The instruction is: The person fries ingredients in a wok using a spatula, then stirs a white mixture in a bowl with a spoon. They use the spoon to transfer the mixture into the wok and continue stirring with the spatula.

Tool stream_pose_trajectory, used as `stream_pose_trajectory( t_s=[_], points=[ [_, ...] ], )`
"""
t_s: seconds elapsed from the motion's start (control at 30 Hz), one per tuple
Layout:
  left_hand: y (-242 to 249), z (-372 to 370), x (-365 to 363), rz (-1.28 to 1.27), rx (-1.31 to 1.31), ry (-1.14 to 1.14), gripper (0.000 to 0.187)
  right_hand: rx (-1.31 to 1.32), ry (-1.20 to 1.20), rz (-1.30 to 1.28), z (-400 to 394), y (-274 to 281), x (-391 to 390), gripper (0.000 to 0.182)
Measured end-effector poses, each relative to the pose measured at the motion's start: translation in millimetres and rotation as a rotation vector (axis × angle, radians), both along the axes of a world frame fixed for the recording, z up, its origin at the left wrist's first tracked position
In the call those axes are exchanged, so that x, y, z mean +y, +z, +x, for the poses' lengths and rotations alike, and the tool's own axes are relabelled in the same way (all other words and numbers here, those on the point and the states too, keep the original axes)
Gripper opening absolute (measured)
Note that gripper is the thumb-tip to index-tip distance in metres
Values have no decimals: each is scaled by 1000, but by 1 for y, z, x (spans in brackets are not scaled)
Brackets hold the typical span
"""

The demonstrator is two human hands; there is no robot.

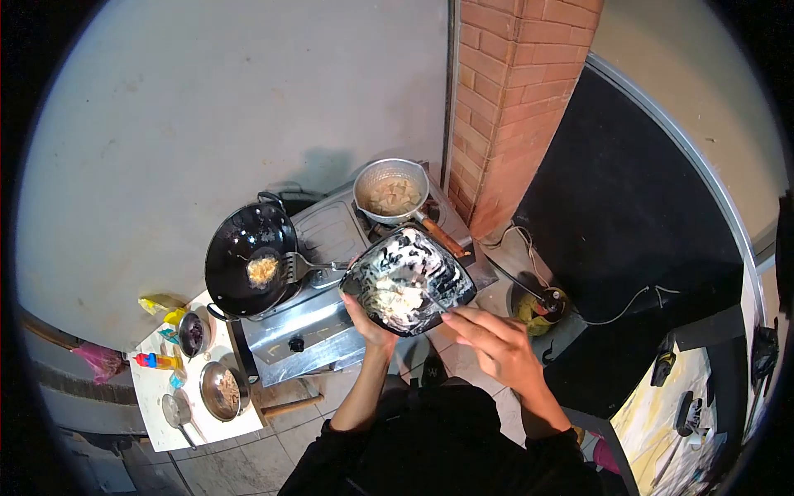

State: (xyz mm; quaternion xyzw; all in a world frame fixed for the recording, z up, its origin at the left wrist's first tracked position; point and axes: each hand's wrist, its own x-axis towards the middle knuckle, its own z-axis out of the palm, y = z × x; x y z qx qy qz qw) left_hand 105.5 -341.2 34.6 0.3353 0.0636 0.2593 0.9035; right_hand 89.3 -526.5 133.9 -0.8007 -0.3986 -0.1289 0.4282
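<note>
My left hand (372, 326) grips a black bowl (455, 291) by its near left side, tilting it toward me. White batter-like paste with pale lumps (397, 299) coats the inside. With closed fingers, my right hand (496, 343) holds a thin metal utensil (435, 302) whose tip is in the paste; its working end is hidden. To the left, a slotted spatula (299, 266) reaches over the rim of a black wok (227, 240), where a golden piece of food (262, 271) lies. Behind the bowl stands a saucepan (389, 169) with pale food pieces and a wooden handle.
The wok and saucepan stand on a metal gas stove (298, 331). At left, a white side table (157, 417) carries a steel bowl (240, 397), a strainer (175, 409), a small dark-filled bowl (194, 335) and a yellow bottle (161, 361). A brick pillar (513, 124) rises behind the stove.
</note>
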Motion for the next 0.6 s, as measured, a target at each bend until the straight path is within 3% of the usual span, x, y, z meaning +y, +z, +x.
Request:
stream_pose_trajectory(
  t_s=[0.17,0.27,0.4,0.6],
  points=[
    [6,-5,5,15,61,46,71,-123,20,-104,2,9,4,42],
    [6,-5,14,154,-35,36,66,-116,104,-214,3,9,4,45],
    [5,-7,24,251,2,25,72,-156,70,-73,8,5,4,44],
    [9,-6,30,302,-27,-11,75,-63,112,-143,7,8,4,41]
  ],
)
